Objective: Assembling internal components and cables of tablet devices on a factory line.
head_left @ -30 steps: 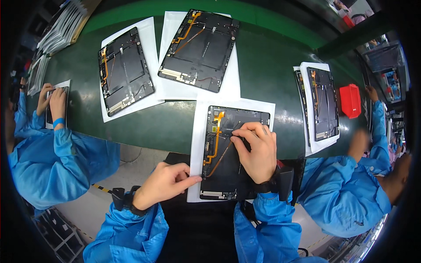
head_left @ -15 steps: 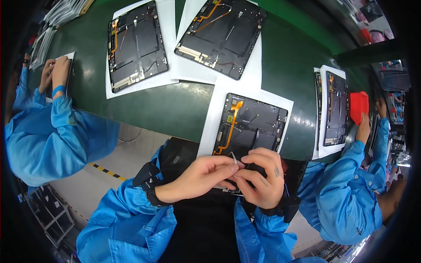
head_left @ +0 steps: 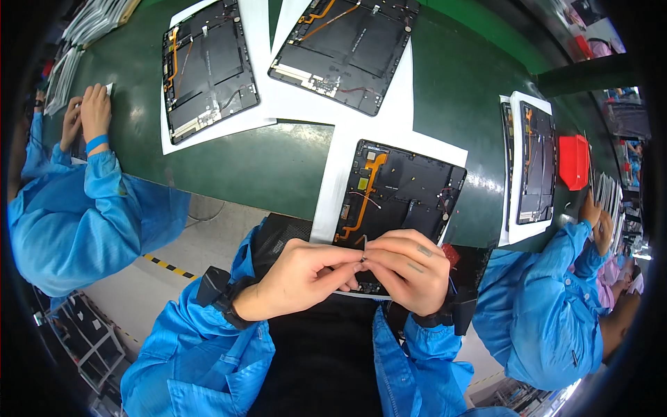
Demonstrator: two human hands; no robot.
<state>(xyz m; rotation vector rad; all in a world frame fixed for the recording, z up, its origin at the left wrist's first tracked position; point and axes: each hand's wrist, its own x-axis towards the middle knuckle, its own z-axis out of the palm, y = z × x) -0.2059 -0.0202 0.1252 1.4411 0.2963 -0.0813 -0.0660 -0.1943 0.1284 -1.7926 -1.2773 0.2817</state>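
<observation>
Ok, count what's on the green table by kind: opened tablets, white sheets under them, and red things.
Opened tablets: 4, at far left, top middle, nearest the person's hands, and right.
White sheets: 4, one under each, such as.
Red trays: 1.
Total: 9.

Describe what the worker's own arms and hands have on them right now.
Both hands are bare, no gloves. The left hand has a black strap at the wrist; the right hand has a black wristband too. Bright blue smock sleeves cover both forearms.
</observation>
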